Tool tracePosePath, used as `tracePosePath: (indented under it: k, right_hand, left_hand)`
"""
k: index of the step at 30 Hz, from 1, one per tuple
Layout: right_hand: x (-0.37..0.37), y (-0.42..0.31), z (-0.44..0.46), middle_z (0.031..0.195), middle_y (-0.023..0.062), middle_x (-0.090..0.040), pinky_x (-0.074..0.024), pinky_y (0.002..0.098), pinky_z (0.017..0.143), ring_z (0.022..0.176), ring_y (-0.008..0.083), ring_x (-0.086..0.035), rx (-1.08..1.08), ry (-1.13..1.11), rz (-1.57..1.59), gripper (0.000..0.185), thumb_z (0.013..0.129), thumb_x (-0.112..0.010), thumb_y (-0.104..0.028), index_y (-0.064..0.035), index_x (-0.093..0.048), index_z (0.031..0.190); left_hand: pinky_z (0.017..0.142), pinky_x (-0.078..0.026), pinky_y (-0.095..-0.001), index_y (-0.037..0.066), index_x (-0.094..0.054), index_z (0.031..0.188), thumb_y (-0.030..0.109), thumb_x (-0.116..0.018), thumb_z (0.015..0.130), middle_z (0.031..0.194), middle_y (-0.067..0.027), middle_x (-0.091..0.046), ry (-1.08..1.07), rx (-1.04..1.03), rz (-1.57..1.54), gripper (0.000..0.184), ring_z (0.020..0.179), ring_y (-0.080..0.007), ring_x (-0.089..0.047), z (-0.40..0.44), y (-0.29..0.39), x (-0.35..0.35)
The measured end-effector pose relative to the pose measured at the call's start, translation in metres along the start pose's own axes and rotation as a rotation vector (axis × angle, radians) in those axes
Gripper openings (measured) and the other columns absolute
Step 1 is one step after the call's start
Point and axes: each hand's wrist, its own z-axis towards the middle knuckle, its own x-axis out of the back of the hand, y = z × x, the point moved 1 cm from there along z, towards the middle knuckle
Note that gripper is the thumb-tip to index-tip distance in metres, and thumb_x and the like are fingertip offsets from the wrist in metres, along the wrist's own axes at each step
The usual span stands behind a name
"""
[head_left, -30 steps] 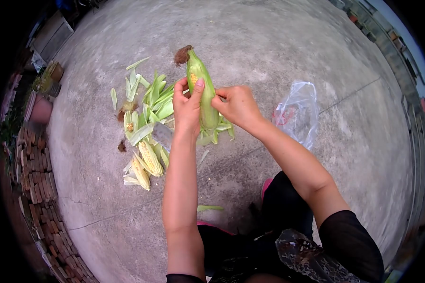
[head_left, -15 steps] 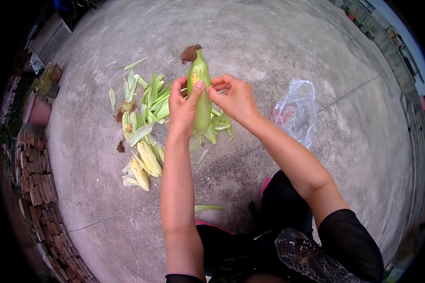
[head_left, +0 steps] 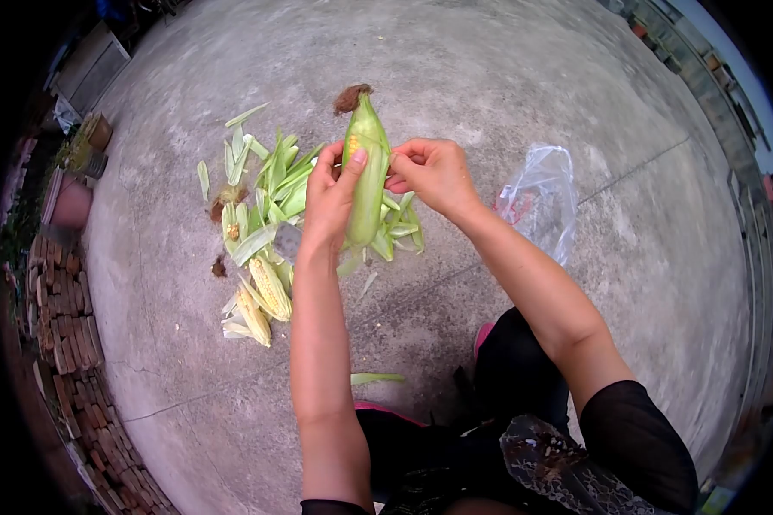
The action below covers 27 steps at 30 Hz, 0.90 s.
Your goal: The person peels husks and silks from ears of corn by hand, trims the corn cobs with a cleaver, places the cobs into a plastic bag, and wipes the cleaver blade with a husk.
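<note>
A green-husked ear of corn [head_left: 368,193] is upright in my left hand [head_left: 328,199], whose fingers wrap its left side with the thumb across the front. Brown silk [head_left: 349,99] hangs from its tip, and a small patch of yellow kernels shows near my left thumb. My right hand [head_left: 436,176] is closed in a pinch at the ear's right edge, on the husk. Below and left lie two peeled ears of corn [head_left: 270,287], side by side on the ground. A pile of stripped green husks [head_left: 275,184] lies behind my left hand.
A clear plastic bag [head_left: 541,202] lies on the concrete ground [head_left: 489,77] to the right. Stacked bricks [head_left: 64,343] and a plant pot [head_left: 69,202] line the left edge. A loose husk strip [head_left: 378,378] lies near my feet.
My right hand has shifted slightly right and down along the ear's edge. The ear has turned a little, so fewer kernels show than before. My left hand keeps its hold.
</note>
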Motion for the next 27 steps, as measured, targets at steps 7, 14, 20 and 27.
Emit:
tracePosePath:
  k: [7,14,20,27]
  right_hand:
    - [-0.001,-0.003,-0.002,0.079,0.0112,-0.067,-0.056,0.024,0.061,0.069,0.0143,-0.067,-0.01,-0.027,-0.034,0.018,0.088,-0.062,-0.012,0.0054,-0.065,0.09]
    - [-0.013,0.003,-0.002,0.082,0.0114,-0.065,-0.0552,0.0237,0.063,0.07,0.0154,-0.065,-0.17,0.005,0.332,0.017,0.088,-0.058,-0.012,0.0044,-0.062,0.086]
    - [-0.012,0.016,0.004,0.09,0.0108,-0.061,-0.0514,0.0268,0.07,0.08,0.0156,-0.06,-0.416,0.056,0.565,0.018,0.089,-0.051,-0.016,0.0008,-0.056,0.095]
    - [-0.025,-0.002,-0.005,0.106,0.01,-0.057,-0.0461,0.033,0.085,0.093,0.0177,-0.057,-0.335,-0.087,0.431,0.032,0.093,-0.051,-0.027,-0.0001,-0.05,0.111]
  left_hand:
    - [0.069,-0.047,-0.0231,0.0,-0.051,0.117,0.029,-0.064,0.089,0.095,-0.0074,-0.06,-0.058,0.024,-0.081,0.043,0.082,-0.0104,-0.056,0.003,-0.002,0.004]
    - [0.071,-0.048,-0.0253,-0.002,-0.052,0.112,0.023,-0.07,0.084,0.095,-0.0092,-0.062,0.002,-0.05,0.043,0.042,0.082,-0.0116,-0.058,0.003,0.004,0.005]
    - [0.076,-0.05,-0.0298,0.001,-0.05,0.109,0.026,-0.063,0.087,0.097,-0.0135,-0.062,0.088,-0.055,-0.277,0.036,0.084,-0.0174,-0.061,0.009,-0.007,0.019]
    - [0.085,-0.048,-0.0346,0.002,-0.046,0.113,0.026,-0.052,0.092,0.097,-0.0156,-0.061,0.207,-0.058,-0.289,0.032,0.092,-0.022,-0.06,0.008,-0.007,0.017]
